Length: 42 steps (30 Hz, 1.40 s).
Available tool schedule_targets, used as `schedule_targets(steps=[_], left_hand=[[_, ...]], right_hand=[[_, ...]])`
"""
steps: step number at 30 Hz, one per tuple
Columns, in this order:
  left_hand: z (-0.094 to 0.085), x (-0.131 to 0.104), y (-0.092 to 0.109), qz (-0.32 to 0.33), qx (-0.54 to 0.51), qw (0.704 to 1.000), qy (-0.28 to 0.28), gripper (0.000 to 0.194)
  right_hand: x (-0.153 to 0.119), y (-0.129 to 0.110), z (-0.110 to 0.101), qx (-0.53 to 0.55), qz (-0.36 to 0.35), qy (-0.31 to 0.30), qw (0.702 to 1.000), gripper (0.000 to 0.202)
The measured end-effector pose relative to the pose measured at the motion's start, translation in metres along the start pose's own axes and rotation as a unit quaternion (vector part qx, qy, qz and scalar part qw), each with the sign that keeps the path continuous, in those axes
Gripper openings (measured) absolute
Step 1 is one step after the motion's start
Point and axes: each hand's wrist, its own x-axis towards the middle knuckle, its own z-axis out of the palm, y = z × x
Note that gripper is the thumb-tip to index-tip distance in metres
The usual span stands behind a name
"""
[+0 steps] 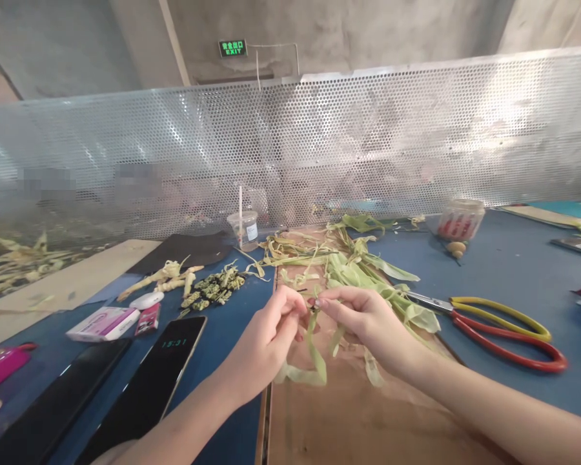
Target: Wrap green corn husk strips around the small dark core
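My left hand and my right hand meet fingertip to fingertip above a brown board. Both are closed in a pinch on a pale green strip of leaf, which looks like corn husk and dangles in a curl below the fingers. A small dark bit shows between the fingertips, too small to make out. Just beyond my hands lies a loose pile of green husk leaves. To the right of the pile rest scissors with one yellow and one red handle, their blades touching the leaves.
Left of the board lie a phone, a dark flat device, a purple-white box and a heap of small knotted green pieces. A plastic cup and a jar stand before a perforated metal screen.
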Motion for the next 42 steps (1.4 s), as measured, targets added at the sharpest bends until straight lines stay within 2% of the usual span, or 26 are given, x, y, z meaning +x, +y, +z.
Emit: schedule_targets(steps=[4,9,19,24,37,42], left_hand=[[-0.0034,-0.0006,0.0075,-0.011,0.058,0.997,-0.043,0.024],[0.0011,-0.0002,0.0048,0.010,0.079,0.997,-0.001,0.024],[0.0010,-0.0004,0.0022,0.053,0.115,0.992,-0.004,0.023],[0.0006,-0.0007,0.0033,0.068,0.124,0.990,0.000,0.021],[0.0002,-0.0007,0.0025,0.064,0.081,0.995,-0.012,0.020],[0.0003,0.0003,0.0000,0.039,0.064,0.997,0.013,0.025]], right_hand=[[-0.0012,-0.0011,0.0006,0.030,0.015,0.004,0.999,0.026],[-0.0032,-0.0047,0.0025,0.046,0.033,-0.015,0.998,0.027],[-0.0005,-0.0009,0.0001,0.042,0.003,0.000,0.999,0.023],[-0.0011,-0.0023,-0.0001,0.027,0.011,0.014,0.999,0.025],[0.0000,0.0020,0.0009,0.026,0.024,0.044,0.998,0.022],[-0.0002,-0.0013,-0.0012,0.026,0.013,0.050,0.998,0.024]])
